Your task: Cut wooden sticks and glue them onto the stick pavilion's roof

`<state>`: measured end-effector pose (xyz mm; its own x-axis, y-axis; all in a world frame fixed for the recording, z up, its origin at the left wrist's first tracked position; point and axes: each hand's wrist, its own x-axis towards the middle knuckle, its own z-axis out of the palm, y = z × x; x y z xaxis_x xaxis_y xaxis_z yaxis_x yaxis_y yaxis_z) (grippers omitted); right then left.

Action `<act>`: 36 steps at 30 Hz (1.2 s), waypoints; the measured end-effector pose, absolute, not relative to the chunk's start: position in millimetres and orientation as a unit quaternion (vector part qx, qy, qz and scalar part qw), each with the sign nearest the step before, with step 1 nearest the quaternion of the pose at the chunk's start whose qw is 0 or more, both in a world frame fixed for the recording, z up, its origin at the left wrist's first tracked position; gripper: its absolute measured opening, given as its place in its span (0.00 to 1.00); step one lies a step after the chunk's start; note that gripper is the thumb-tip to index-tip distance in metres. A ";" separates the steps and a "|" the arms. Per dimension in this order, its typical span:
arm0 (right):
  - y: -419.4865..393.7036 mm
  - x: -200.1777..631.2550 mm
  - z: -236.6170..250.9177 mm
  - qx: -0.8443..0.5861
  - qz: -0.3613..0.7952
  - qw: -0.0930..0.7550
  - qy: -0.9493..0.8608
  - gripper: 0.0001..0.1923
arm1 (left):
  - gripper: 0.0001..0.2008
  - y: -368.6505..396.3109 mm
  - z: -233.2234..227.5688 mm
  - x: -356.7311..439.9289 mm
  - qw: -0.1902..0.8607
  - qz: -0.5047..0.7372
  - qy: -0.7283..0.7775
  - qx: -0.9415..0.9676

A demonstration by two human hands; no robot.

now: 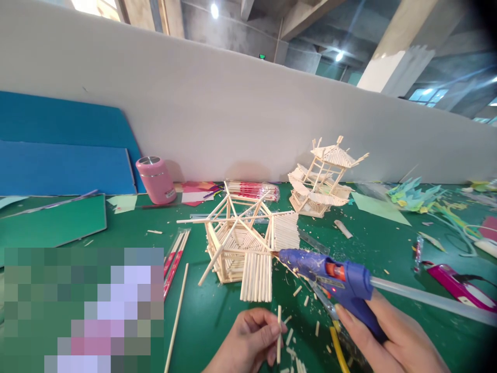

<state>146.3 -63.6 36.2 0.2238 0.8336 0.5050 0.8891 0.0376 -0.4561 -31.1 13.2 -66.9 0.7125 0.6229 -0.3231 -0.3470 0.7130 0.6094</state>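
Observation:
My right hand (pixel 399 331) is wrapped round the handle of a blue hot glue gun (pixel 330 274), with a long clear glue stick (pixel 430 298) sticking out of its back. The gun's nozzle meets the right side of an openwork wooden stick model (pixel 229 248), by the corner between two slatted panels. In front of that model, my left hand (pixel 254 336) pinches a short wooden stick (pixel 279 334) upright between thumb and fingers. One slatted panel (pixel 256 277) slopes down toward me; the other (pixel 285 230) extends to the right.
A finished-looking stick pavilion (pixel 324 181) stands behind at the right. A pink flask (pixel 156 180) is at the back left. Cut stick scraps (pixel 297 362), a yellow-handled tool (pixel 339 349) and a magenta device (pixel 462 285) lie on the green table. A long stick (pixel 176 316) lies left.

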 end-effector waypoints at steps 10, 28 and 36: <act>-60.4 162.2 37.7 -0.676 0.316 0.523 -0.412 0.14 | 0.12 10.6 -57.3 -31.4 0.877 0.280 0.281 0.270; -89.7 302.6 -63.5 -0.901 0.070 0.337 -0.264 0.21 | 0.08 8.2 -20.9 -27.4 0.863 0.314 0.293 0.266; -77.5 231.4 -30.8 -0.868 -0.025 0.364 -0.337 0.23 | 0.07 9.4 -9.9 -25.8 0.845 0.336 0.333 0.249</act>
<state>231.4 -77.5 -30.8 0.7715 0.5669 0.2887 0.6032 -0.5076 -0.6152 -25.8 9.4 -9.9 0.5522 0.7335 -0.3963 -0.4020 0.6507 0.6442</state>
